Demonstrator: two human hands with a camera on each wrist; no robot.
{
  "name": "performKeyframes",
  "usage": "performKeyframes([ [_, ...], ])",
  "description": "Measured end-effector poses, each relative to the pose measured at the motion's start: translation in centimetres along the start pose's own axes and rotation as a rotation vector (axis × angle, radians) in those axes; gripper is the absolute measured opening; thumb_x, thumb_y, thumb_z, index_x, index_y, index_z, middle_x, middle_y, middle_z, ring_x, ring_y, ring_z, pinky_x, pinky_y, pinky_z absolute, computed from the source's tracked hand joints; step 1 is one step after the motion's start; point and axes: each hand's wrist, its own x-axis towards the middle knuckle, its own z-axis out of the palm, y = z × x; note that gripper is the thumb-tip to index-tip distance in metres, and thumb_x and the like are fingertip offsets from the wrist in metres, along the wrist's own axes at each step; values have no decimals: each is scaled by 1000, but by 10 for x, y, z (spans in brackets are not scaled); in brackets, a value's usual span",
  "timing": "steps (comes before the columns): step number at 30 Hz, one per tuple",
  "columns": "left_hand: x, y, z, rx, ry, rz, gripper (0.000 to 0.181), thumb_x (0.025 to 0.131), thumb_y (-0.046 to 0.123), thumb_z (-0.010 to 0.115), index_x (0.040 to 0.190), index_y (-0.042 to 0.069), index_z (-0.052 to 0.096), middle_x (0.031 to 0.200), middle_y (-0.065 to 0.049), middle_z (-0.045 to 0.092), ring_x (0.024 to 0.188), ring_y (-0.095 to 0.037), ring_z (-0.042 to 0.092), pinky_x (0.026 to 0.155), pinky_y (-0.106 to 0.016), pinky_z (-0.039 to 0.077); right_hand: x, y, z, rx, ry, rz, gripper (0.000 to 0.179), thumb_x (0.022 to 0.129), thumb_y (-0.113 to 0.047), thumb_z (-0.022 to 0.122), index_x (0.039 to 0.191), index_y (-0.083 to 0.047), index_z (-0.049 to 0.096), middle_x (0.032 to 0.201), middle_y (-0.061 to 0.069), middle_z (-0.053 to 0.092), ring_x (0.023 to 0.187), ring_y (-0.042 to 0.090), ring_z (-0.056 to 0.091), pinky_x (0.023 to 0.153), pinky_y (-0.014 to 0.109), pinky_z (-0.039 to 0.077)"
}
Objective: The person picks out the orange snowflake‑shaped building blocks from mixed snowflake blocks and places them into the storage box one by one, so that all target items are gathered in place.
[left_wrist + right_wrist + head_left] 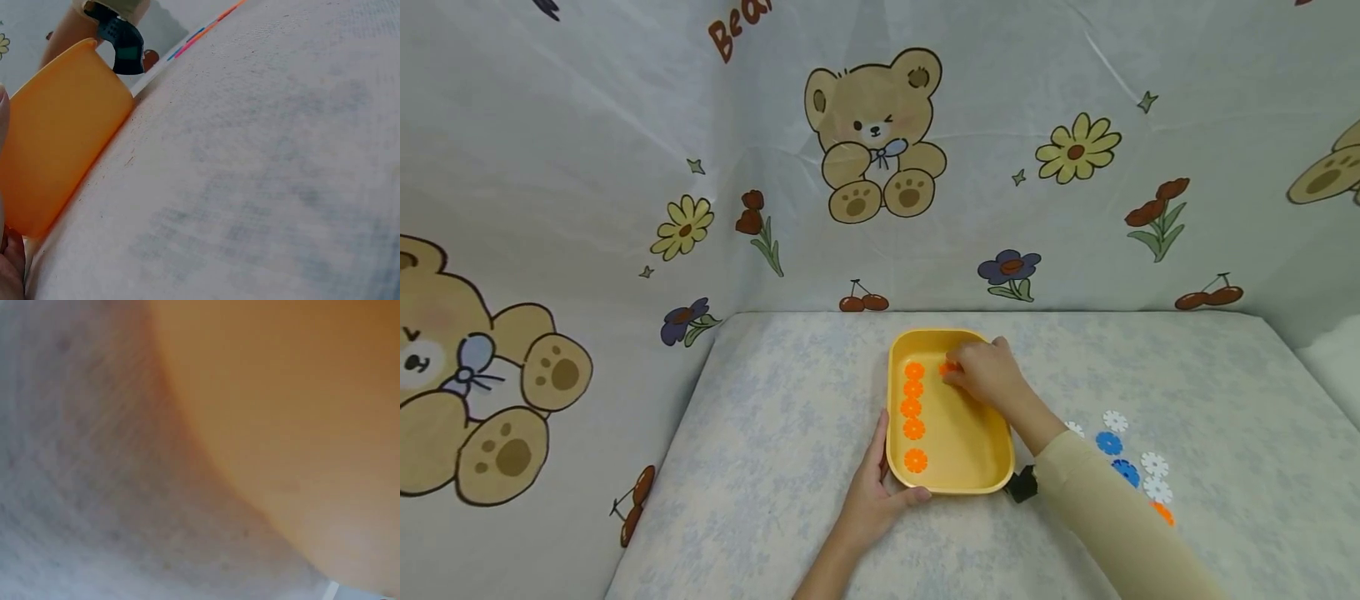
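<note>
A yellow plastic tray [958,433] with raised walls lies on the cloth-covered table. Along its left side, several orange snowflake discs [913,408] form a column. My left hand [876,492] holds the tray's near left corner, fingers along the left wall and thumb at the front rim. Inside the far part of the tray, my right hand [985,373] pinches an orange snowflake disc [947,367], partly hidden by the fingers. The left wrist view shows the tray's outer wall [69,125]. In the blurred right wrist view, only the tray [300,425] and cloth appear.
Right of the tray lie loose snowflake discs: white [1154,464], blue [1108,442] and one orange [1162,512], partly behind the right sleeve [1105,500]. A black wrist device [1022,483] sits beside the tray's near right corner. A bear-print cloth [970,250] stands behind the table.
</note>
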Motion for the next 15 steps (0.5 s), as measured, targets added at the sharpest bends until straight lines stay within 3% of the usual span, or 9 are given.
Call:
performKeyframes([
  [2,0,0,0,-6,-5,-1,110,84,30,81,161,26,3,167,11,6,154,-11,14,112,-6,22,-3,3,-5,67,46,-6,18,91,-32,73,89,-14,74,67,-4,63,66,17,54,76,45,35],
  [5,0,1,0,-7,-6,0,110,83,30,81,161,26,3,167,11,7,154,-12,15,112,-7,22,-13,10,-18,161,114,3,25,92,-29,72,110,-12,76,82,-2,71,74,19,59,80,45,43],
  [8,0,2,0,-6,3,1,111,82,28,82,161,25,4,167,11,8,154,-12,15,112,-7,22,-28,19,-37,253,146,34,29,94,-25,70,119,-10,73,91,1,71,77,19,57,72,36,49],
  [11,0,1,0,-5,7,5,112,82,27,83,161,25,4,167,10,8,153,-12,16,112,-7,22,-49,31,-53,322,142,85,31,96,-25,68,123,-10,71,96,3,70,79,19,55,62,27,50],
  [15,0,0,0,-4,3,22,112,82,26,83,161,24,4,167,8,9,154,-15,16,112,-7,22,-83,53,-66,341,76,159,37,96,-31,66,128,-12,67,101,6,69,82,20,55,59,21,51],
])
